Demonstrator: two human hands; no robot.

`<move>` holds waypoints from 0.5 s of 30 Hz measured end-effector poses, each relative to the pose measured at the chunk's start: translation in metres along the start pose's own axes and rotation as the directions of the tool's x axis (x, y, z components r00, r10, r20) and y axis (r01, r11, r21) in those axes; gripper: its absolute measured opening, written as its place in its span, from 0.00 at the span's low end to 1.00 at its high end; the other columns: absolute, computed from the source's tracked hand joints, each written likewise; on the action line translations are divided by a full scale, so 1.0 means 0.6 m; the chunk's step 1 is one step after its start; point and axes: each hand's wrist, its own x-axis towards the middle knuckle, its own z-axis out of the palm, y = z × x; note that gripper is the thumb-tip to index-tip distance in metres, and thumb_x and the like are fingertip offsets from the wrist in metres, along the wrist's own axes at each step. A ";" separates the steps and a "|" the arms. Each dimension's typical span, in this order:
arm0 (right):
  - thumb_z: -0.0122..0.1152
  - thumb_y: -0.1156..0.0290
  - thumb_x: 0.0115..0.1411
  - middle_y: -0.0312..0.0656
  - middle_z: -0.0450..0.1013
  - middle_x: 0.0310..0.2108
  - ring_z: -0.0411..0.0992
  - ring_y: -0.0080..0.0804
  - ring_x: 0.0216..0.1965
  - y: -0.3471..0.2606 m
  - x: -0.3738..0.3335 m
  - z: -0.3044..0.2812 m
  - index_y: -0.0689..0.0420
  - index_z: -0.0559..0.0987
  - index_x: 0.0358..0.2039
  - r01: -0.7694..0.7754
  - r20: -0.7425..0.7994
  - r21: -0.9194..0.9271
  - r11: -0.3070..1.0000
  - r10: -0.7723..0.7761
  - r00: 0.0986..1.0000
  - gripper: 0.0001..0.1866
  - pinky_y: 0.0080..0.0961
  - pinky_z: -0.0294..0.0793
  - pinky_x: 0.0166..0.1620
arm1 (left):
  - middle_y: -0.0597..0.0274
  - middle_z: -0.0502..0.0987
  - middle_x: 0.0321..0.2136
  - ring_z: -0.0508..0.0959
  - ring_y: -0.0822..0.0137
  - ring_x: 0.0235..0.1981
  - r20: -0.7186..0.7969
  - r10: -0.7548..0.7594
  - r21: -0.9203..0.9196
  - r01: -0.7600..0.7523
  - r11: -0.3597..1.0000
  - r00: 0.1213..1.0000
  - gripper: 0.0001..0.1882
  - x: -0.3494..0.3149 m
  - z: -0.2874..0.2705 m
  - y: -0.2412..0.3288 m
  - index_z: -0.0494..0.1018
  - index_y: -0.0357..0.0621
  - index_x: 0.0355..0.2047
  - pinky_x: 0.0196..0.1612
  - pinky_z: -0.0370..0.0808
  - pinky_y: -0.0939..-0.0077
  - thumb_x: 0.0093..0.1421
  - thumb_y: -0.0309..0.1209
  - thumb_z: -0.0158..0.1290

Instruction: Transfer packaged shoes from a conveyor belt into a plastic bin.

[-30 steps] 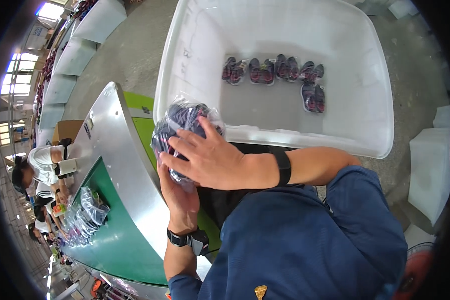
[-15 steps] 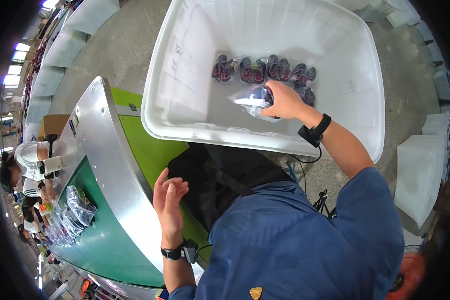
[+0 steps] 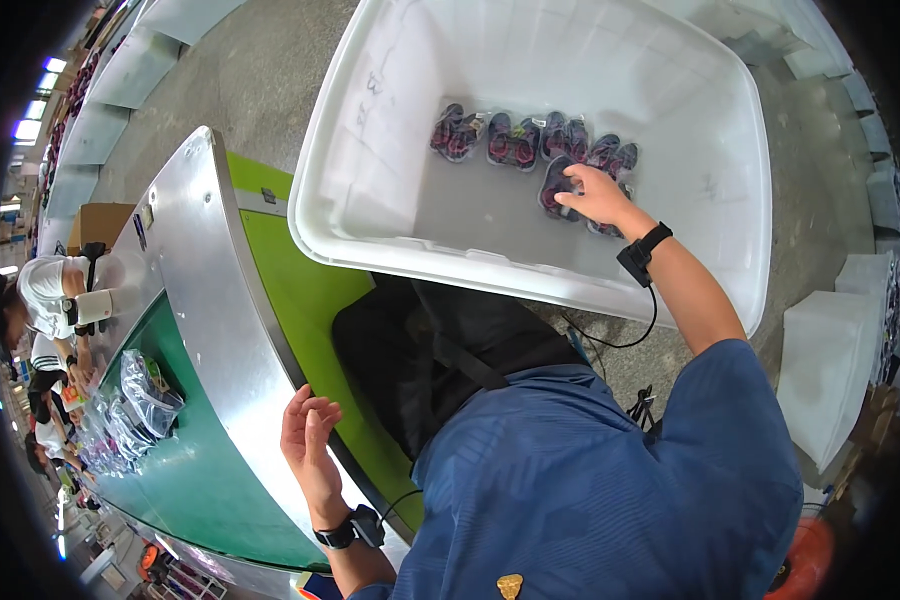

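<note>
Through the head camera I'm seeing my right hand [image 3: 598, 195] reaching down over a pair of dark shoes [image 3: 554, 187] with pink touches, thumb and forefinger parted around its near side; whether they are gripping it or only resting there, I cannot tell. My left hand [image 3: 310, 440] is hanging empty, fingers loosely curled, over the metal edge of the table. The pair under my right hand is lying inside the white bin [image 3: 420, 255], and I'm judging it light and soft in the uppers, stiffer along the soles, hardly fragile; any clear film around it would be making it slippery, so I'm favouring a broad pinch across both shoes at the soles over a tug at loose plastic. Just below my right hand another pair [image 3: 606, 229] is showing, partly covered by it. Beyond the fingertips a row of film-wrapped pairs [image 3: 512, 143] is lining up across the bin floor, the nearest almost touching the pair beneath my hand. Farther out, left of my left hand, clear-bagged items [image 3: 150, 395] are lying on a green work surface [image 3: 210, 480], and co-workers [image 3: 45, 300] are standing beyond them.
</note>
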 end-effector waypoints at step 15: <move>0.69 0.67 0.59 0.55 0.73 0.53 0.73 0.52 0.54 -0.352 -0.094 0.133 0.63 0.70 0.62 0.459 0.088 0.281 0.843 -0.499 0.862 0.32 0.41 0.72 0.58 | 0.53 0.79 0.51 0.77 0.65 0.54 -0.206 0.103 0.288 -0.041 0.957 0.973 0.25 0.091 -0.245 0.048 0.72 0.33 0.61 0.56 0.74 0.72 0.67 0.32 0.60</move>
